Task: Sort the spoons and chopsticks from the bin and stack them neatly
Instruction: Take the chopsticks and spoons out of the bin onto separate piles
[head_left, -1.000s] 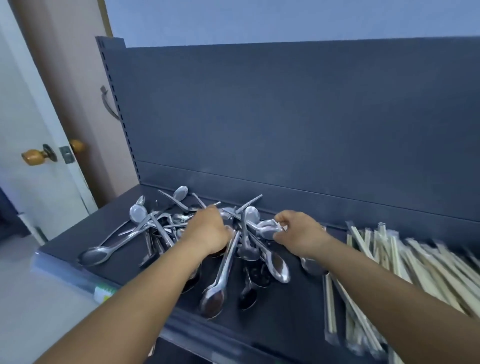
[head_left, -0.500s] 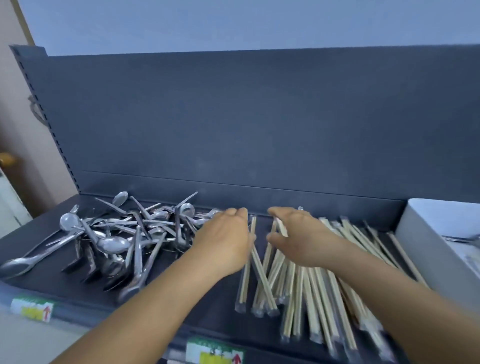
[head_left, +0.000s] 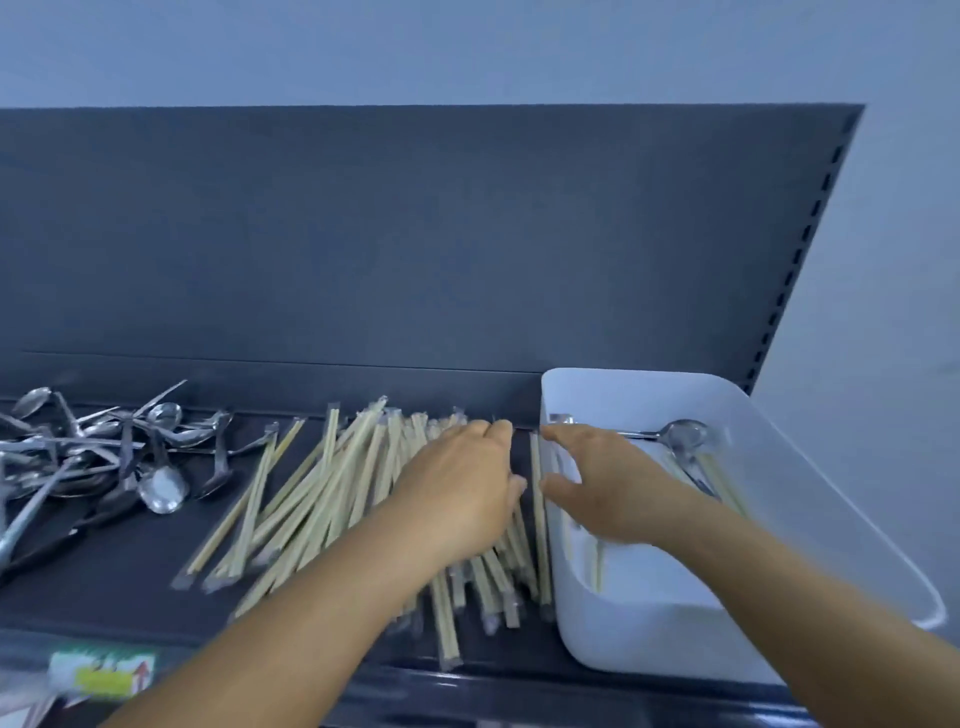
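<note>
Both hands have slid rightward off the spoons (head_left: 104, 452) toward the bin (head_left: 810, 519).
My left hand (head_left: 462, 493) lies flat, steadying the sorted chopsticks (head_left: 332, 493); my right hand (head_left: 602, 483), open and empty, crosses the rim for leftovers.

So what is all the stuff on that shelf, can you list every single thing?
spoons: a tangled pile, too many to count, shiny silver, left end of the shelf
wrapped chopsticks: a big loose pile, pale wood in clear sleeves, middle of the shelf
bin: one, white plastic, right end of the shelf
spoon in the bin: at least one, silver, near the back wall of the bin
chopsticks in the bin: a few, pale wood
shelf: one, dark grey, with a tall back panel
price label: one, green and yellow, front edge at left
left hand: resting on the chopstick pile
right hand: reaching over the bin's left rim
</note>
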